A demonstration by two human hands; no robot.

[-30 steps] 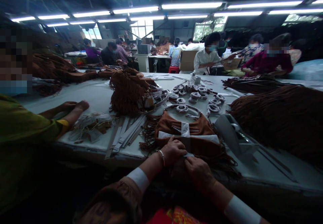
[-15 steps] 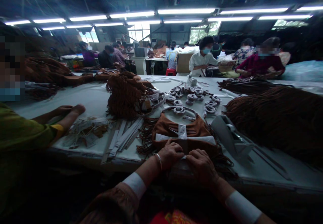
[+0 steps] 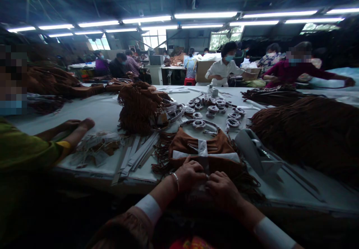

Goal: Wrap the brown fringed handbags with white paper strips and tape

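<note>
A brown fringed handbag point(image 3: 179, 140) lies in front of me, its wrapped handle pointing away. Across it runs a wide white band point(image 3: 224, 156), and a narrower white strip point(image 3: 202, 148) passes over its middle toward me. At the bag's near edge, my left hand point(image 3: 191, 174) is closed with bent fingers at the strip's near part. My right hand point(image 3: 221, 189) pinches close beside it, fingertips almost meeting the left ones. What lies under the fingers is partly hidden.
Left of the bag lie flat pale strips point(image 3: 140, 151) and a heap of tags point(image 3: 98, 148). A grey tape dispenser point(image 3: 252, 151) stands right, before a large brown fringed pile point(image 3: 305, 129). Wrapped rings point(image 3: 213, 108) and stacked bags point(image 3: 143, 106) lie behind. A co-worker's hands point(image 3: 75, 127) are at left.
My hands have shifted slightly toward me, and the fingers have curled more tightly. The bag has stayed in place. A co-worker at the far right has stretched an arm out sideways.
</note>
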